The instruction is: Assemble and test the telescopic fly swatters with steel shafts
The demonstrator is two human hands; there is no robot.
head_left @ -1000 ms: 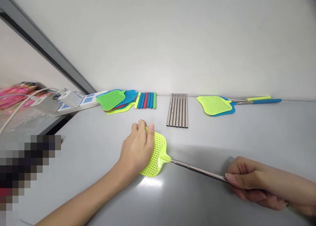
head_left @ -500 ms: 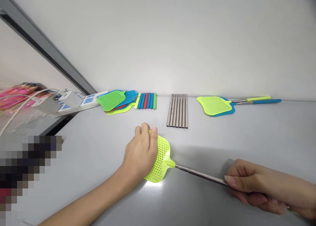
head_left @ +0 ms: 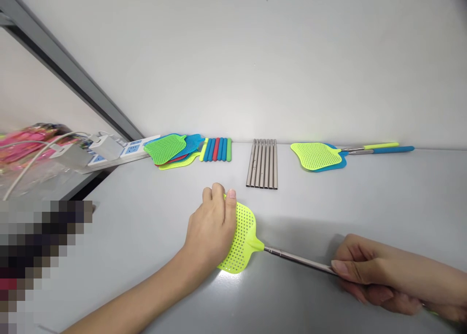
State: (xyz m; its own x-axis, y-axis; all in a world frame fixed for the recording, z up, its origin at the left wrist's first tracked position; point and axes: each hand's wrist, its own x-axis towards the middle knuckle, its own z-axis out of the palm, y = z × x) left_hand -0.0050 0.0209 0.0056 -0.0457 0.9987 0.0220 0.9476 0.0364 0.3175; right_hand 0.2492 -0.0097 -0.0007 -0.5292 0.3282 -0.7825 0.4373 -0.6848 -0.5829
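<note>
On the near right, the right hand [head_left: 375, 275] is closed around a slim metal rod [head_left: 299, 260], thumb along its upper side and fingers curled underneath. A scrap of yellow-green shows by the wrist; the hand hides how it meets the rod.

From those fingers the rod runs left and slightly far, its long axis slanting across the scene, into the narrow neck of a yellow-green swatter head [head_left: 244, 236]. Rod and neck lie roughly in one line. The left hand [head_left: 211, 227] grips the head's left part, fingers bent around it and thumb at its far edge, so the neck points right, away from that palm. The join sits between the two hands, nearer the left one; a bare stretch of rod separates it from the right fingertips.

Farther off on the grey table [head_left: 328, 202], a row of metal tubes [head_left: 262, 163] lies just beyond the head, pointing near to far. Left of it are coloured grips [head_left: 217, 149] and stacked heads [head_left: 166, 149]; to the right, a yellow swatter [head_left: 315, 156] overlaps a blue swatter [head_left: 394, 149].
</note>
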